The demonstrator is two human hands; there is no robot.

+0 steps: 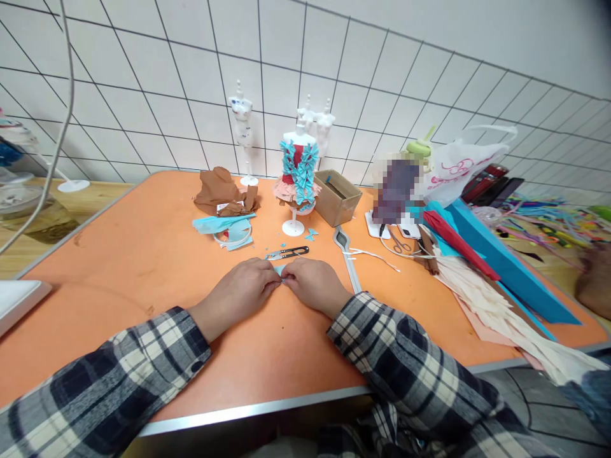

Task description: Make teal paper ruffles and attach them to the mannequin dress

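Note:
My left hand and my right hand meet over the orange table, fingertips pinched together on a small light-blue crepe-like strip. Fingers hide most of the strip. Just beyond them lie black-handled thread snips, with blue scraps scattered near. Farther back a small dress form stands upright on a white base, wearing a red bodice with blue ruffles and a pink skirt. To its left, blue material lies around a white ring.
Brown fabric is heaped at the back left. A cardboard box stands right of the dress form, with bare white forms behind. Scissors, a grey tool, white cords and colored sheets lie right. Another person's hand shows at the far right.

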